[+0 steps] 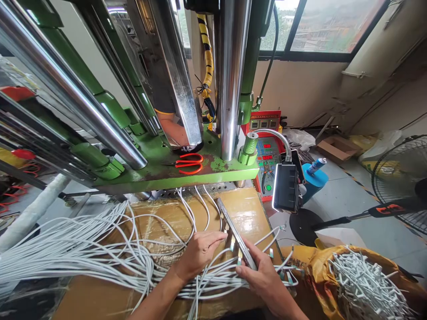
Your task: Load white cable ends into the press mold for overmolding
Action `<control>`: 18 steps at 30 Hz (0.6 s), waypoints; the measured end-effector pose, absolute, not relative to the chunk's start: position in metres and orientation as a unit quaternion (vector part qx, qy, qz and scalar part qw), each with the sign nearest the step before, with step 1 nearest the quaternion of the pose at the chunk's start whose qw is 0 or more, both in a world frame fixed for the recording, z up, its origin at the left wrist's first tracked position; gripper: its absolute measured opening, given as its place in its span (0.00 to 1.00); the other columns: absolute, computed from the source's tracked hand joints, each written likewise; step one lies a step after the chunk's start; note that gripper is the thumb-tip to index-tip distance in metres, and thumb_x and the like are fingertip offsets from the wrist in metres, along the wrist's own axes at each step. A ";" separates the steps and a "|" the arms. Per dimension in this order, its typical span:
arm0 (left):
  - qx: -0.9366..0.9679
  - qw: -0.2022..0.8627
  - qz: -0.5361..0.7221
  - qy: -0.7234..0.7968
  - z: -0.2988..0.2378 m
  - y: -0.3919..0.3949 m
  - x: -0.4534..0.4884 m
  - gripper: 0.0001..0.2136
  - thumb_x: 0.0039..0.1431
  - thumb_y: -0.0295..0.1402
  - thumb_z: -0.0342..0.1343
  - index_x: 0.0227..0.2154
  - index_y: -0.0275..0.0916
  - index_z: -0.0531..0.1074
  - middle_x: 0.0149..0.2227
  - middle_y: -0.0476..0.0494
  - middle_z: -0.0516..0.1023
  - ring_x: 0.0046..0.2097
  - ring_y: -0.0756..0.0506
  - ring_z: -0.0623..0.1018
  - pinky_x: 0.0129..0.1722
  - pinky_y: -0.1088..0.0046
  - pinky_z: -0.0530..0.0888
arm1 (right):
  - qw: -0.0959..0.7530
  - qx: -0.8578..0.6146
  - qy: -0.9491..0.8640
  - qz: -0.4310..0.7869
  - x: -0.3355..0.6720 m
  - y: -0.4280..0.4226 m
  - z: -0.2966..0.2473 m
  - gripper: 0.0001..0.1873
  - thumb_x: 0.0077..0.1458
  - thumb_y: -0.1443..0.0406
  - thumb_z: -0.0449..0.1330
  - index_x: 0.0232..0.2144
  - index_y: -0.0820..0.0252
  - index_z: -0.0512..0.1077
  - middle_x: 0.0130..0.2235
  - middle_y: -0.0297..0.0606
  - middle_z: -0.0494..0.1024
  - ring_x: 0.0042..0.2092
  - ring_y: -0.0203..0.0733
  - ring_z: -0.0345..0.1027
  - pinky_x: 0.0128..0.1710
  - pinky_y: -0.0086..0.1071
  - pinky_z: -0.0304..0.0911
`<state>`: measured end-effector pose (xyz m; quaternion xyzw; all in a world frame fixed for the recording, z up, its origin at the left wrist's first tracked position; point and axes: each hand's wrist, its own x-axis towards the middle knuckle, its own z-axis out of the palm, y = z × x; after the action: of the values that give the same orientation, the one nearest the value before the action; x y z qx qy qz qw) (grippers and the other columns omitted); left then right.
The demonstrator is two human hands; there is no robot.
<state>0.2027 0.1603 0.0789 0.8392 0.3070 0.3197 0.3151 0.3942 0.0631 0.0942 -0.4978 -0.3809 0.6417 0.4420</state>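
Observation:
My right hand (263, 273) grips the lower end of a narrow metal bar (236, 233), its thumb in front and fingers behind. The bar stands tilted over the table. Small connectors (232, 244) with teal and gold-coloured parts sit along its left side. My left hand (202, 251) is pinched closed at one of these connectors beside the bar; its fingertips partly hide the piece. White cables (140, 253) run in a large bundle from the left, passing beneath both hands. More cable ends with teal tips lie at the right, behind my right hand.
A green press bed (167, 180) with thick steel columns (233, 80) stands ahead, red-handled scissors (190, 166) on it. To its right are a red control panel (267, 155), a lit lamp (285, 189), a fan (400, 178) and a yellow sack (316, 271) of white scraps.

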 end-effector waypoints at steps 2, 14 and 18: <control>0.841 0.313 0.323 0.302 0.079 0.161 0.202 0.11 0.61 0.23 0.52 0.41 0.40 0.76 0.39 0.48 0.82 0.40 0.49 0.80 0.42 0.77 0.75 | 0.440 -0.506 -0.381 0.637 0.394 0.064 0.096 0.31 0.49 0.61 0.65 0.56 0.56 0.65 0.26 0.27 0.60 0.29 0.35 0.52 0.31 0.28 0.54; 0.846 0.321 0.318 0.283 0.079 0.163 0.201 0.12 0.62 0.23 0.51 0.43 0.41 0.75 0.40 0.48 0.81 0.41 0.50 0.80 0.43 0.77 0.75 | 0.439 -0.504 -0.381 0.639 0.395 0.065 0.096 0.29 0.50 0.66 0.63 0.56 0.55 0.65 0.26 0.26 0.59 0.29 0.32 0.49 0.28 0.26 0.51; 0.846 0.312 0.328 0.281 0.074 0.165 0.200 0.12 0.62 0.23 0.51 0.43 0.41 0.75 0.41 0.47 0.82 0.42 0.50 0.80 0.44 0.77 0.76 | 0.434 -0.499 -0.381 0.646 0.396 0.065 0.096 0.29 0.51 0.64 0.63 0.56 0.55 0.64 0.27 0.26 0.58 0.27 0.31 0.48 0.25 0.25 0.48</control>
<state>0.2004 0.1647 0.0742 0.8464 0.2806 0.3278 0.3121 0.3955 0.0653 0.0963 -0.4991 -0.3805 0.6463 0.4341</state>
